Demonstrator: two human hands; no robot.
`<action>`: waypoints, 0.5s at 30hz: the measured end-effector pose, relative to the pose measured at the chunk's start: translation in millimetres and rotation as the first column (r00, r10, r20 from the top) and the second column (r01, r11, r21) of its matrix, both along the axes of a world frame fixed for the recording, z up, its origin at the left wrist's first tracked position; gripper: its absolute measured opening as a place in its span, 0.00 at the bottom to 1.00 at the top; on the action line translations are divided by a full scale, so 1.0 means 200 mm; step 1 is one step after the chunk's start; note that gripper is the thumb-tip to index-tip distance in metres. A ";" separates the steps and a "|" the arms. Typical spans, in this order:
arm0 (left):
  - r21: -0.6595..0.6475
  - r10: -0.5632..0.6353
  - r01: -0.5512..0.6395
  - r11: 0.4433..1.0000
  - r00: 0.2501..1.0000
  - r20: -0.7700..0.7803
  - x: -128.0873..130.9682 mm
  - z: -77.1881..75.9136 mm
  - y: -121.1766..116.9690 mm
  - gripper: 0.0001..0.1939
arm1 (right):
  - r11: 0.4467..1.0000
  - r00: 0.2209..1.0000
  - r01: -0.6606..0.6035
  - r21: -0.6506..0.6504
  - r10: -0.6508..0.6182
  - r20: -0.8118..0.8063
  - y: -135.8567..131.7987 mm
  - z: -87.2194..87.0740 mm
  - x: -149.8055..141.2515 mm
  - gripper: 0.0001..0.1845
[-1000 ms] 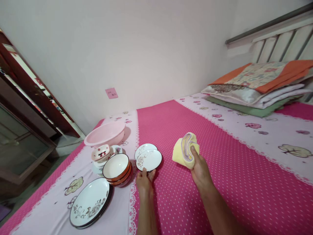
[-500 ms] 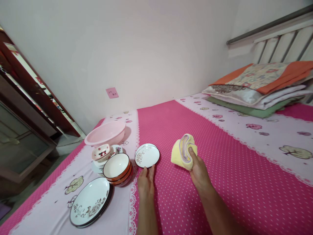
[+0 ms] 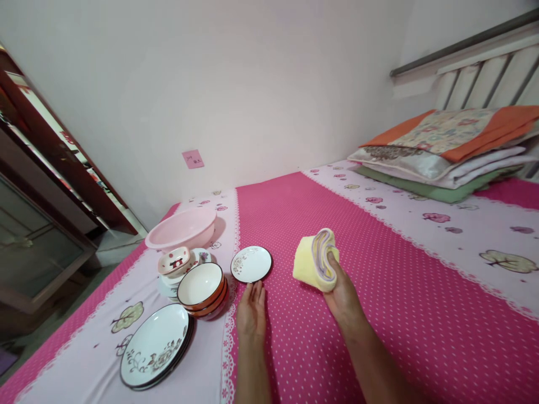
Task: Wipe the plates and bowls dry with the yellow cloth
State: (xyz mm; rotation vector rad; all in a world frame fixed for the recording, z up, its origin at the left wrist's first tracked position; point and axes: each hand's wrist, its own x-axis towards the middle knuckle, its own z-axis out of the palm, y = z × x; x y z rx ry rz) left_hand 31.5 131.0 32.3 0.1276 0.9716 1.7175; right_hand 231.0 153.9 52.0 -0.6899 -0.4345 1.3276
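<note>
My left hand [image 3: 251,306] lies flat and open on the pink dotted bedsheet [image 3: 379,292], its fingertips just short of a stack of small white saucers [image 3: 251,264] with dark rims and a floral print. It holds nothing. My right hand [image 3: 343,294] is closed on a folded yellow cloth [image 3: 315,260] with purple stripes, held a little above the sheet to the right of the saucers.
Left of the saucers stand stacked orange-sided bowls [image 3: 202,287], large floral plates [image 3: 155,347], a small patterned dish on white plates [image 3: 173,261] and a pink basin [image 3: 181,229]. Folded bedding [image 3: 446,148] lies at the far right by the headboard. A wooden cabinet [image 3: 37,185] stands left.
My left hand set the top saucer squarely onto the one beneath, let go and drew back a little. The right hand with the cloth shifted slightly left.
</note>
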 end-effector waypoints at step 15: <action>-0.104 -0.100 0.086 0.991 0.986 -0.134 0.01 0.02 -0.04 0.15 | 0.962 0.948 -0.192 0.195 0.233 -0.216 -0.07 0.08 0.00 0.28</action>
